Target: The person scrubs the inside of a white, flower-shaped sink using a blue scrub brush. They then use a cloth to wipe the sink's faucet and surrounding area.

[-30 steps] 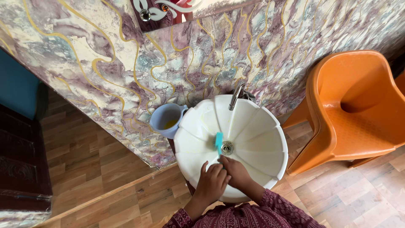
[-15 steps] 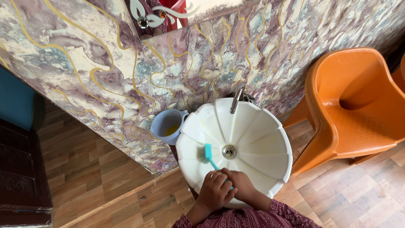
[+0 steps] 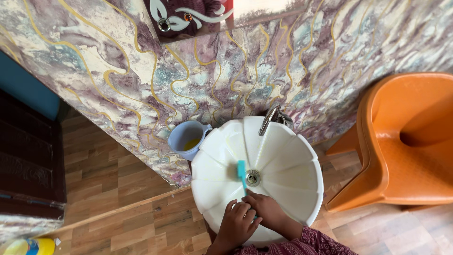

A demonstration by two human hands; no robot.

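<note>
Both hands [image 3: 252, 215] clasped round handle of teal brush [image 3: 241, 169], bristles beside drain [image 3: 253, 177] in white basin [image 3: 302, 189]; light, stiff, likely slippery wet; best gripped at handle end.

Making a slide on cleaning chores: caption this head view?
Both hands grip a teal brush beside the drain of a white basin.

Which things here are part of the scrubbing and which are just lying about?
In use:
left hand
right hand
teal brush
white basin

Lying about:
blue mug
orange chair
yellow bottle
tap
</note>
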